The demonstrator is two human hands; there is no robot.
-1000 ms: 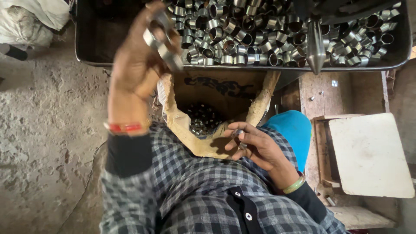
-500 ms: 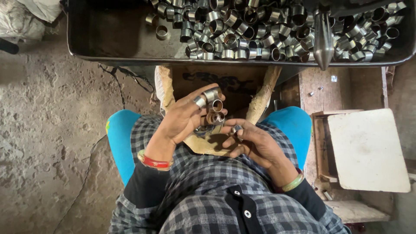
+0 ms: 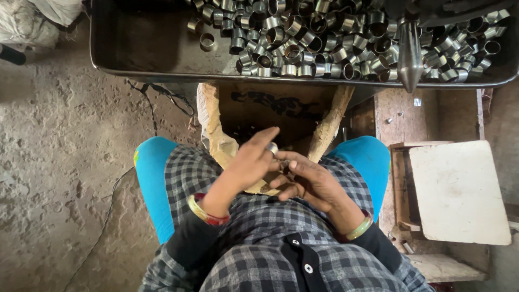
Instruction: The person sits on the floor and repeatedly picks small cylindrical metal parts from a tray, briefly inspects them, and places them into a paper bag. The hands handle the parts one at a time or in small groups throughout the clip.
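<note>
Left hand (image 3: pixel 250 165) pinches a metal ring (image 3: pixel 272 148) at its fingertips; right hand (image 3: pixel 308 181), curled, touches beneath.

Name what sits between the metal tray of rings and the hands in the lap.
In the head view, an open sack sits between the tray and the hands.

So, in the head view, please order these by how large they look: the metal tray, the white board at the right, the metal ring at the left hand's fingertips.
1. metal tray, widest though its top is cut off.
2. white board.
3. metal ring, by far the smallest, although nearest the camera.
</note>
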